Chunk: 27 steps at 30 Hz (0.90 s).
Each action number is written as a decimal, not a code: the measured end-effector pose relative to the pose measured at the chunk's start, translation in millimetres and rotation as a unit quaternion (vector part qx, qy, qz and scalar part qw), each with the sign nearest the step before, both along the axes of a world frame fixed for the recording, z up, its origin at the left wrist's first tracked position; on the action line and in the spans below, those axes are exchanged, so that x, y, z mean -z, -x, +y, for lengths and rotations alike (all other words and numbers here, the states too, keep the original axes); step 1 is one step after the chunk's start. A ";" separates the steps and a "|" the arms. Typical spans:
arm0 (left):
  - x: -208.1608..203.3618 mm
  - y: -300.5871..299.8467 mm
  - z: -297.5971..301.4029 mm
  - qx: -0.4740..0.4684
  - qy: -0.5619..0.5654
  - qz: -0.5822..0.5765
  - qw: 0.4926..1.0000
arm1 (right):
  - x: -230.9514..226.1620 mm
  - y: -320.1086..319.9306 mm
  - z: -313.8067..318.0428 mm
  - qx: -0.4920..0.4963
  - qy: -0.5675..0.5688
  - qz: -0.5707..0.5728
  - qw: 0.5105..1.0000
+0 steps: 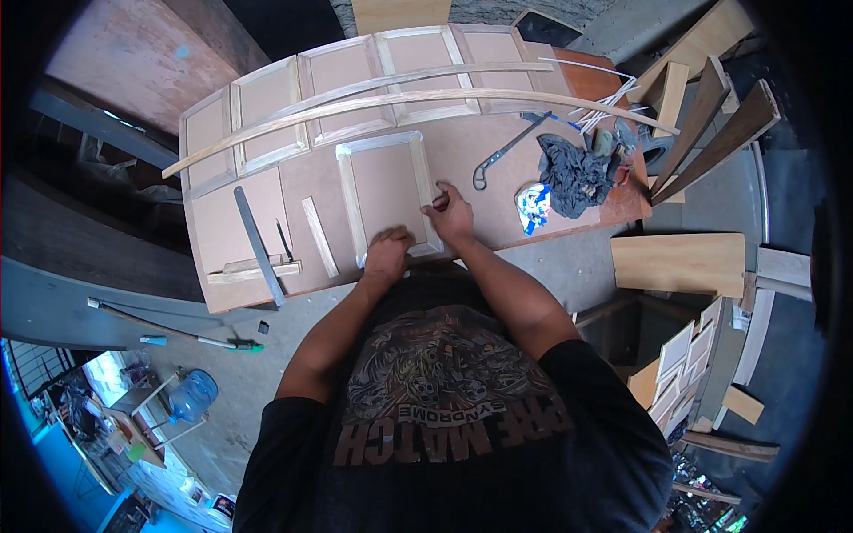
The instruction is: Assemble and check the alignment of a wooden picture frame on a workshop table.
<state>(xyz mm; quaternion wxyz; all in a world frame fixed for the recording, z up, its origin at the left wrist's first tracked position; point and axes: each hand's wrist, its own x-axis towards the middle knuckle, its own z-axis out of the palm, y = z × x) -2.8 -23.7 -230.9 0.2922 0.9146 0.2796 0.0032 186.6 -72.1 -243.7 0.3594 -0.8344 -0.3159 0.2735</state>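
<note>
One wooden frame (352, 197) lies at the table's (493, 213) near edge; the left hand (388, 252) curls over its near side, the right hand (451, 216) bends at its right (whether either grips, I cannot tell). Uneven pressure could skew its corners. Two long strips (462, 94) cross one five-panel frame (342, 65) along the far edge.

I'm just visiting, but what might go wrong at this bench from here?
The small wooden frame might shift if the left hand or right hand bumps it. The flat grey strip pokes past the table's near edge, so it could be knocked off. The long wooden strip overhangs too, and might get caught.
</note>
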 end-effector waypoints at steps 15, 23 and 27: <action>-5.4 1.3 5.6 -0.008 0.015 -0.015 1.000 | -4.4 1.0 -1.7 0.006 -0.013 0.009 1.000; -18.2 22.5 23.1 -0.115 0.050 -0.049 0.991 | 0.9 -9.0 -29.4 0.097 -0.029 0.015 0.995; -14.8 13.2 12.1 -0.036 0.042 -0.014 0.998 | 1.3 -2.2 -25.0 0.074 -0.047 0.019 0.996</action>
